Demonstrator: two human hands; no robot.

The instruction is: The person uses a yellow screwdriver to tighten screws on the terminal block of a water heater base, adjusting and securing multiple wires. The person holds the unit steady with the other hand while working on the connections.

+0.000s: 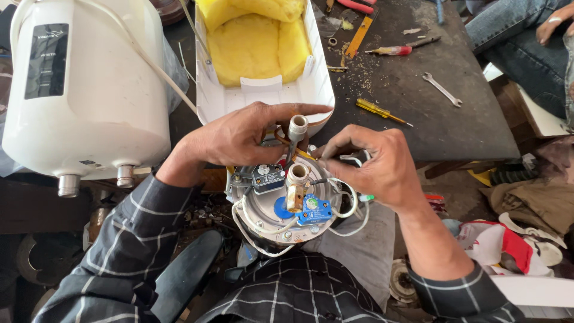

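Heaters came first from the left: a whole white water heater (89,84) lay on its side with two metal pipe stubs at its lower end, and just beside it sat an open white shell (263,90) holding yellow foam (251,48). In front of the shell, on the person's lap, stood the round tank end (287,203), with two white pipe stubs, a dark thermostat block, a blue one, and white wires looped round its rim. The left hand (239,137) lay half curled over the top of the tank end, thumb stretched toward the upper stub, fingers touching the wires there; whether it actually gripped anything could not be told. The right hand (371,164) was closed in a pinch, fingertips on a thin dark wire beside the upper stub. Farther right, the dark table (454,125) carried two screwdrivers, one yellow (379,110) and one red (397,49), plus one wrench (441,90). At the far right edge sat another person in jeans, one hand (553,21) resting on a knee.
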